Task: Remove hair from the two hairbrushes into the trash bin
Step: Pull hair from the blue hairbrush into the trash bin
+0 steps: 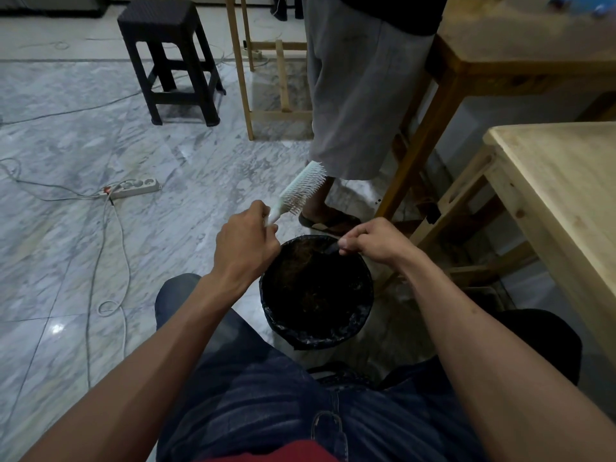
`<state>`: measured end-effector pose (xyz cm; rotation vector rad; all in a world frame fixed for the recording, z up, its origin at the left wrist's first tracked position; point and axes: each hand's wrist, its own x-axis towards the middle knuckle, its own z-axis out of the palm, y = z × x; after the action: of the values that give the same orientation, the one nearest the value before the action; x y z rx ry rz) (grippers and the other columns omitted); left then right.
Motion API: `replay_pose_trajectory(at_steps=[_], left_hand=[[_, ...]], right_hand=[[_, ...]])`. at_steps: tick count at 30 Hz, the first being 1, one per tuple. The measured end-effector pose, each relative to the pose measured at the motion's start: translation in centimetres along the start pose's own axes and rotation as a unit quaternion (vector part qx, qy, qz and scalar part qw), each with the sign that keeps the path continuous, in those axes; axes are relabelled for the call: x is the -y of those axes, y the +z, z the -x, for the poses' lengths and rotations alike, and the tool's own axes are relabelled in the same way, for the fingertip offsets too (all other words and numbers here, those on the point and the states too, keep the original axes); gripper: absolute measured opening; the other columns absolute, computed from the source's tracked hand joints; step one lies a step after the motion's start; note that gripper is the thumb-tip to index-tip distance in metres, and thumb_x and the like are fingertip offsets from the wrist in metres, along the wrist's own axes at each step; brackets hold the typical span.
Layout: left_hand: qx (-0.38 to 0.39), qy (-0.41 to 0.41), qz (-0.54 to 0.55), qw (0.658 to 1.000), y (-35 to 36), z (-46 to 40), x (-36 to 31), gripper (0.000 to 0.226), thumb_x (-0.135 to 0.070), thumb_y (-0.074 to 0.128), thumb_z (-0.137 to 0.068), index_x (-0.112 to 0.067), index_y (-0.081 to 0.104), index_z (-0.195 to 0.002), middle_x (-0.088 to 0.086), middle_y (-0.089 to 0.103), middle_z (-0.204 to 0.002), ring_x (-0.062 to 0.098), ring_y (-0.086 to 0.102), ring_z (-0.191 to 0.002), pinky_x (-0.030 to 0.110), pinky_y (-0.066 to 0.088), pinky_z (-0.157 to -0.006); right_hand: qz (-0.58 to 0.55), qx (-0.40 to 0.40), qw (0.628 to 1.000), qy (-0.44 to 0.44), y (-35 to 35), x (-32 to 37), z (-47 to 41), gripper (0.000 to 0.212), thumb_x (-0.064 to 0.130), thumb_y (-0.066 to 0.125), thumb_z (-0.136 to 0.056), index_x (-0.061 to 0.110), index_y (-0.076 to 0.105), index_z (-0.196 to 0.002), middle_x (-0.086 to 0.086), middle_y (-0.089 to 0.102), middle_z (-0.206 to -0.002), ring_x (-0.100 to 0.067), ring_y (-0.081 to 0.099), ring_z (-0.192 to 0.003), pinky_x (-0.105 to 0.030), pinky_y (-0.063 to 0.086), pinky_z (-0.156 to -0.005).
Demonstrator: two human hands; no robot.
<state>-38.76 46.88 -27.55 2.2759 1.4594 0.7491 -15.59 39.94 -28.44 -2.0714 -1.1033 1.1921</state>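
Note:
My left hand (245, 243) grips the handle of a pale mint hairbrush (301, 190). Its head points up and away to the right, with the bristles facing right. My right hand (375, 241) hovers over the far rim of the trash bin (361, 323), fingers pinched on a small dark tuft of hair (331, 249). The bin stands on the floor between my knees, lined with a black bag, and holds a mass of brownish hair (306, 261). No second hairbrush is in view.
Another person in grey shorts (353, 95) and a sandal stands just beyond the bin. Wooden tables (546, 181) are at the right, a black stool (170, 58) at the far left. A power strip (135, 187) and cables lie on the marble floor at left.

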Motion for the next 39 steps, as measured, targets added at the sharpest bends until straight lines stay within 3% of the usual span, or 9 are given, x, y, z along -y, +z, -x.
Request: replay_pose_trajectory(at_steps=[4,7,13,18,23,28,32,36,39], left_hand=[[0.019,0.020,-0.002,1.000,0.7,0.4,-0.6,0.019,-0.017,0.064,-0.089,-0.008,0.060,-0.104,0.010,0.068,-0.079,0.031,0.056,-0.065,0.036,0.040,-0.055],[0.027,0.038,0.000,0.999,0.7,0.7,-1.2,0.019,-0.019,0.065,-0.087,-0.010,0.060,-0.104,0.009,0.068,-0.081,0.034,0.059,-0.068,0.038,0.045,-0.057],[0.011,0.024,-0.001,1.000,0.3,0.5,-1.0,0.018,-0.017,0.062,-0.088,-0.008,0.059,-0.104,0.011,0.067,-0.082,0.035,0.058,-0.071,0.038,0.042,-0.058],[-0.017,-0.026,-0.010,0.999,-0.4,0.1,0.3,0.017,-0.017,0.059,-0.090,-0.007,0.059,-0.104,0.010,0.066,-0.081,0.031,0.054,-0.066,0.038,0.041,-0.058],[-0.001,-0.002,-0.005,1.000,0.0,0.2,-0.2,0.017,-0.017,0.061,-0.090,-0.008,0.059,-0.103,0.009,0.067,-0.079,0.032,0.058,-0.066,0.039,0.045,-0.057],[0.019,0.019,0.004,1.000,0.9,0.6,-1.2,0.022,-0.017,0.063,-0.089,-0.007,0.060,-0.109,0.011,0.070,-0.084,0.033,0.061,-0.071,0.039,0.046,-0.059],[0.025,0.006,0.032,0.999,0.7,0.4,-1.4,0.030,-0.015,0.065,-0.088,-0.005,0.059,-0.116,0.015,0.072,-0.092,0.035,0.065,-0.077,0.045,0.053,-0.067],[0.027,-0.015,0.051,0.998,0.4,0.0,-0.9,0.030,-0.014,0.067,-0.087,-0.002,0.059,-0.112,0.017,0.070,-0.092,0.034,0.063,-0.076,0.046,0.053,-0.068],[0.012,-0.021,0.064,0.998,0.5,0.0,-0.6,0.020,-0.014,0.066,-0.087,-0.003,0.060,-0.103,0.014,0.068,-0.079,0.029,0.058,-0.064,0.044,0.050,-0.058]], right_hand=[[-0.037,0.066,0.997,-0.026,0.7,1.4,-0.1,0.064,0.030,0.077,-0.088,0.022,0.055,-0.148,0.006,0.060,-0.136,-0.010,0.058,-0.121,-0.027,0.044,-0.102],[-0.075,0.067,0.993,-0.054,1.3,2.1,-0.5,0.086,0.063,0.083,-0.071,0.026,0.058,-0.144,0.008,0.064,-0.137,-0.012,0.062,-0.124,-0.036,0.048,-0.107],[-0.104,-0.001,0.987,-0.123,1.7,1.1,-0.7,0.018,0.029,0.076,-0.092,0.013,0.083,-0.089,-0.003,0.079,-0.082,-0.005,0.063,-0.069,-0.024,0.049,-0.071],[-0.030,-0.002,0.996,-0.085,0.2,0.0,0.0,0.013,0.021,0.075,-0.093,0.013,0.084,-0.088,0.007,0.077,-0.075,0.006,0.066,-0.060,-0.006,0.044,-0.057],[-0.033,0.038,0.996,-0.076,0.3,0.7,0.2,0.027,0.026,0.073,-0.094,0.023,0.077,-0.121,0.011,0.074,-0.111,0.005,0.068,-0.088,-0.003,0.046,-0.064],[-0.149,0.046,0.985,-0.072,1.4,2.3,0.0,0.054,0.065,0.076,-0.078,0.024,0.079,-0.113,0.003,0.080,-0.109,-0.014,0.074,-0.107,-0.043,0.056,-0.101],[-0.181,-0.016,0.978,-0.099,1.6,1.9,-0.6,0.011,0.026,0.080,-0.089,0.015,0.082,-0.087,-0.006,0.080,-0.085,-0.020,0.072,-0.083,-0.044,0.058,-0.090],[-0.127,-0.042,0.988,-0.075,0.6,0.8,-0.4,0.012,0.013,0.075,-0.093,0.011,0.079,-0.082,0.004,0.072,-0.064,-0.004,0.065,-0.061,-0.017,0.053,-0.062],[-0.048,-0.047,0.997,-0.042,0.1,-0.4,-0.4,0.013,0.020,0.073,-0.095,0.012,0.082,-0.089,0.004,0.076,-0.074,-0.004,0.067,-0.069,-0.020,0.049,-0.067]])
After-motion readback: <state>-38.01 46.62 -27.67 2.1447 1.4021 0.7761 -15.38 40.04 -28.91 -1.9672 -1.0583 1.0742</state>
